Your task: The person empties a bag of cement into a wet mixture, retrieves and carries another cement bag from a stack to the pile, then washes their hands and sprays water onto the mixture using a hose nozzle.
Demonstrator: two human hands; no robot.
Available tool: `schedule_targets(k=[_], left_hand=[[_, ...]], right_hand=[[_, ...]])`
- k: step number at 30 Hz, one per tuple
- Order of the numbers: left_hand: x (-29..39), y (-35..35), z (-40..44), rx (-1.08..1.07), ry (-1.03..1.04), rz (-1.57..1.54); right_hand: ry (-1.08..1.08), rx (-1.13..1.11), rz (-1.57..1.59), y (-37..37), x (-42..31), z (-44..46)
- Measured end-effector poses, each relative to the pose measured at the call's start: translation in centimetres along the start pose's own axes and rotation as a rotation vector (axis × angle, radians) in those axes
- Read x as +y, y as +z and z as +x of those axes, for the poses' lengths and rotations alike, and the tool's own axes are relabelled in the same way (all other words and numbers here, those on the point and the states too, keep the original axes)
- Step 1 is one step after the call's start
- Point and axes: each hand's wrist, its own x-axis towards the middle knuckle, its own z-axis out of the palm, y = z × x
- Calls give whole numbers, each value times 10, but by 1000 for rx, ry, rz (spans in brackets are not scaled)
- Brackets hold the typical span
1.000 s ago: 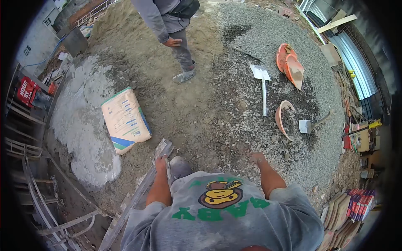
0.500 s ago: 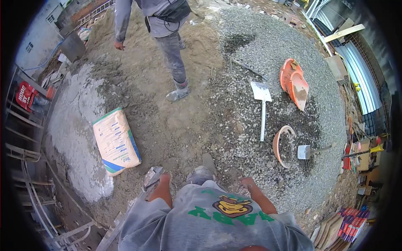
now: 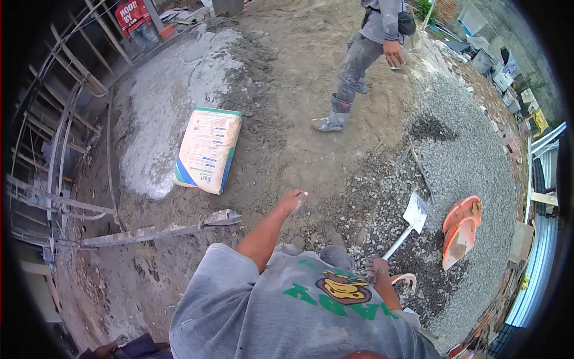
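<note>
My left hand (image 3: pixel 294 202) is stretched forward over the dirt, its fingers loosely bent and apart with nothing visible in them. It is to the right of a cement bag (image 3: pixel 209 149) lying flat on the ground. My right hand (image 3: pixel 378 268) is low beside the handle end of a white-bladed shovel (image 3: pixel 415 213); whether its fingers grip the handle is unclear. A long, cement-smeared beam (image 3: pixel 149 232) lies to the left of my body, apart from both hands.
A person in grey (image 3: pixel 359 63) stands ahead on the sand. Orange containers (image 3: pixel 460 236) and a rim (image 3: pixel 405 279) lie on gravel at right. Metal frames (image 3: pixel 57 137) line the left side. Another person (image 3: pixel 134 349) is partly visible at bottom left. A person in red (image 3: pixel 133 18) is at upper left.
The view has turned right. My left hand has come off the beam and reaches forward. My right hand is now beside the shovel handle. The person ahead has changed stance.
</note>
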Motion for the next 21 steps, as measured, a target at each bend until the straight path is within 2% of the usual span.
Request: schedule_targets(k=[1, 3, 4, 5, 6, 7, 9, 10, 11, 12, 13, 15, 17, 21], left_hand=[[-24, -12, -11, 56, -88, 79], [-95, -27, -44, 384, -274, 238], [-161, -29, -51, 536, -365, 169], [-188, -31, -82, 648, -472, 211], [-138, -25, -140, 845, -520, -13], [-190, -15, -161, 885, -580, -29], [-347, 36, -200, 655, -557, 597], [-375, 56, -221, 581, -519, 905], [-341, 79, -237, 461, -637, 933], [-272, 101, -258, 329, -745, 962], [-260, 122, -257, 336, -792, 840], [-262, 164, -233, 428, -804, 541], [-272, 195, -198, 570, -787, 170], [-251, 221, -165, 966, -750, -361]], right_hand=[[5, -23, -83, 2, -11, 19], [-14, -147, -215, -1, -51, 57], [-23, -194, -279, -10, -73, 74], [-32, -239, -341, -19, -96, 91], [-34, -287, -401, -25, -117, 107], [-18, -347, -447, -25, -125, 118], [-360, -277, -708, -39, -166, 157], [-338, -242, -573, -41, -183, 157], [-332, -199, -443, -46, -216, 145], [-330, -154, -317, -54, -240, 143], [-331, -202, -326, -61, -255, 157], [-326, -303, -362, -67, -273, 182], [-332, -285, -563, -67, -268, 198], [-340, -315, -819, -44, -249, 211]])
